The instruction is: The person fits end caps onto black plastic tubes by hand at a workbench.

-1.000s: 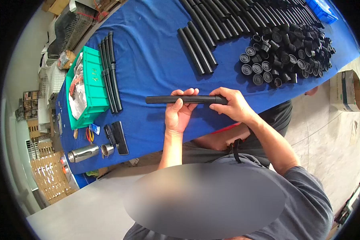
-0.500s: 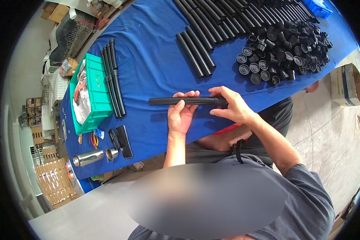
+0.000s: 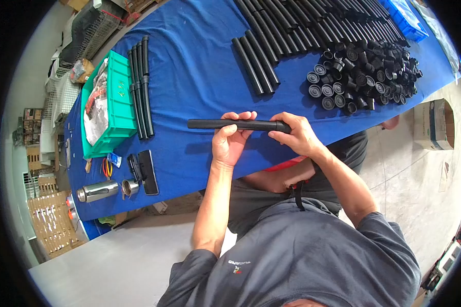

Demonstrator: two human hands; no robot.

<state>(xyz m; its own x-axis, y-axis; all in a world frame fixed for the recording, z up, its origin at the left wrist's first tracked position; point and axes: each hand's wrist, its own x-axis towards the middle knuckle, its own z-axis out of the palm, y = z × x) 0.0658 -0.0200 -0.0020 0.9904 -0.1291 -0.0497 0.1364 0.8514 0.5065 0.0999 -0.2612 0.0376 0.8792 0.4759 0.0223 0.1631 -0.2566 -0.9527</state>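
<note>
A black tube (image 3: 205,124) lies level across both hands above the blue cloth. Around its middle, the thumb and fingers of my left hand (image 3: 231,140) are closed. At its right end sits a wider black cap (image 3: 281,126), gripped between the thumb and fingers of my right hand (image 3: 299,134). Beyond them, loose black tubes (image 3: 255,66) lie side by side, and a heap of black round caps (image 3: 363,77) spreads to the right. Several capped tubes (image 3: 143,94) rest in a group on the left.
Beside the capped tubes stands a green crate (image 3: 119,102) with wrapped items. A steel flask (image 3: 98,191), a metal cup (image 3: 130,188), pliers (image 3: 107,167) and a black phone (image 3: 147,172) lie at the near left. A blue basket (image 3: 404,20) is at the far right.
My right fingers have closed from a looser hold onto the capped end of the tube. The whole view has shifted slightly, with the table objects appearing further left.
</note>
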